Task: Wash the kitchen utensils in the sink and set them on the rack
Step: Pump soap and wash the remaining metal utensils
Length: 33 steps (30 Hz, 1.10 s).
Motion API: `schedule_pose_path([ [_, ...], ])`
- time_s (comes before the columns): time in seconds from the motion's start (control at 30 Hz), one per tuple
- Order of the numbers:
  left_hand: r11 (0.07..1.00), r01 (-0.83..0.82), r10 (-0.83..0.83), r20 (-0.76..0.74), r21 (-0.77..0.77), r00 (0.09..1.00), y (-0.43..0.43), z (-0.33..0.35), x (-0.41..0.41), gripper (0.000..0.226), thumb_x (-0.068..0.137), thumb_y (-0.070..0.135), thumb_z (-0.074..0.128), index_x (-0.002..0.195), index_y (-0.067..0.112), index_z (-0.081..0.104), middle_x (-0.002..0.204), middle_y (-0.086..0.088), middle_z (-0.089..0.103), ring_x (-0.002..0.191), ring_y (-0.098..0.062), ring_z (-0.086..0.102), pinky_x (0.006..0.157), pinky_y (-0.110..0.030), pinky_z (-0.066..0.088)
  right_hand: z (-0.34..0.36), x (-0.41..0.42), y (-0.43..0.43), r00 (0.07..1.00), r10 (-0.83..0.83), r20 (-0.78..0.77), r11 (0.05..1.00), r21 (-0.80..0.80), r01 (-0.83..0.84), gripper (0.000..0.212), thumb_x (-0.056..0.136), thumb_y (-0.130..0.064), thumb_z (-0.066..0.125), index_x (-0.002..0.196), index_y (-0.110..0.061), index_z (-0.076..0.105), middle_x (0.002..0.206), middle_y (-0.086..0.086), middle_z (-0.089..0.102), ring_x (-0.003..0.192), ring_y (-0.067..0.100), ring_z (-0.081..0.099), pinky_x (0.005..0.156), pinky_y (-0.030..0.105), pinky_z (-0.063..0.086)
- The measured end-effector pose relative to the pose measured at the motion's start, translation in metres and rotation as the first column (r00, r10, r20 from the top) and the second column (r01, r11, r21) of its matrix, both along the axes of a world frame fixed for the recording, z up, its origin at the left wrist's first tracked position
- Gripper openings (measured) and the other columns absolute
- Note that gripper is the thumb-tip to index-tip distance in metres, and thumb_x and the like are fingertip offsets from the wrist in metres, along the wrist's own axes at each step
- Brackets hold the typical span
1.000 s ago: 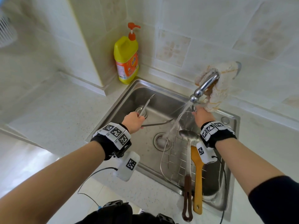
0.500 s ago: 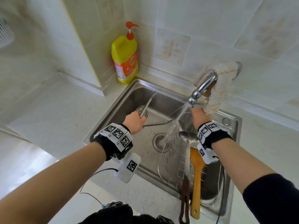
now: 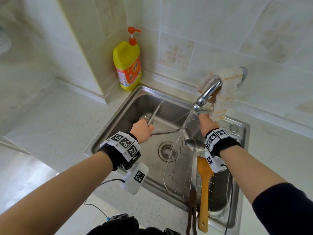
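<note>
1. Nearest, a ladle (image 3: 194,145) and a wooden spatula (image 3: 204,184) lie on the wire rack (image 3: 176,177) at the right of the steel sink (image 3: 169,106), which is set in a speckled countertop (image 3: 50,129).
2. The left hand (image 3: 142,130) curls its fingers round spread tongs (image 3: 155,112) over the basin.
3. The right hand (image 3: 205,123) reaches under the running faucet (image 3: 207,94); I cannot tell how its fingers lie below the cloth (image 3: 223,92).
4. Farthest, a yellow bottle (image 3: 127,65) stands in the corner of the tiled wall (image 3: 220,31).

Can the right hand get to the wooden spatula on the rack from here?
Probably yes. The wooden spatula lies uncovered on the rack just below the right wrist, the ladle beside it. The right hand is up at the faucet and would need to drop down first.
</note>
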<state>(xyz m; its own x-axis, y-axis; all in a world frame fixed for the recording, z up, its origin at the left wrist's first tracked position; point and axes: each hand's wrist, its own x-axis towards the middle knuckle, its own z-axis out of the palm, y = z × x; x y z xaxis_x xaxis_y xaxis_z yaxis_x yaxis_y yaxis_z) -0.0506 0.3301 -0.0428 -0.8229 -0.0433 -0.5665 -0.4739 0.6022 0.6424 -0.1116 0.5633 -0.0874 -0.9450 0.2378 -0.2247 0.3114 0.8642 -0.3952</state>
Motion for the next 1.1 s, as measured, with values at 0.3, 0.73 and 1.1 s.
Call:
schedule_pose_path([
  [0.3, 0.999, -0.037, 0.036, -0.031, -0.01, 0.999, 0.003, -0.004, 0.005, 0.032, 0.098, 0.022, 0.04, 0.122, 0.003, 0.048, 0.112, -0.016, 0.063, 0.087, -0.021, 0.059, 0.078, -0.028, 0.044, -0.009, 0.008, 0.004, 0.97, 0.18, 0.161, 0.952, 0.218, -0.213, 0.031, 0.097, -0.017, 0.043, 0.125, -0.004, 0.047, 0.114, 0.013, 0.056, 0.1, 0.031, 0.055, 0.086, 0.037, 0.045],
  [0.73, 0.997, 0.025, -0.035, -0.136, -0.078, 0.99, -0.002, -0.01, 0.007, 0.017, 0.095, 0.022, 0.047, 0.099, 0.006, 0.052, 0.088, -0.006, 0.06, 0.077, -0.018, 0.052, 0.074, -0.027, 0.039, -0.015, 0.049, -0.042, 0.735, 0.675, 0.056, 0.703, 0.253, -0.665, 0.069, 0.083, 0.003, 0.053, 0.145, -0.009, 0.026, 0.153, 0.008, 0.023, 0.143, 0.022, 0.018, 0.119, 0.036, 0.012],
  [1.1, 0.96, 0.279, -0.273, -0.168, 0.012, 0.947, 0.038, -0.02, -0.008, 0.027, 0.093, 0.018, 0.054, 0.115, 0.007, 0.044, 0.091, -0.004, 0.053, 0.084, -0.024, 0.057, 0.081, -0.032, 0.045, 0.005, 0.06, 0.004, 0.885, 0.459, 0.083, 0.788, 0.423, -0.448, 0.038, 0.094, -0.004, 0.04, 0.13, -0.014, 0.047, 0.131, 0.006, 0.052, 0.125, 0.02, 0.044, 0.103, 0.028, 0.036],
])
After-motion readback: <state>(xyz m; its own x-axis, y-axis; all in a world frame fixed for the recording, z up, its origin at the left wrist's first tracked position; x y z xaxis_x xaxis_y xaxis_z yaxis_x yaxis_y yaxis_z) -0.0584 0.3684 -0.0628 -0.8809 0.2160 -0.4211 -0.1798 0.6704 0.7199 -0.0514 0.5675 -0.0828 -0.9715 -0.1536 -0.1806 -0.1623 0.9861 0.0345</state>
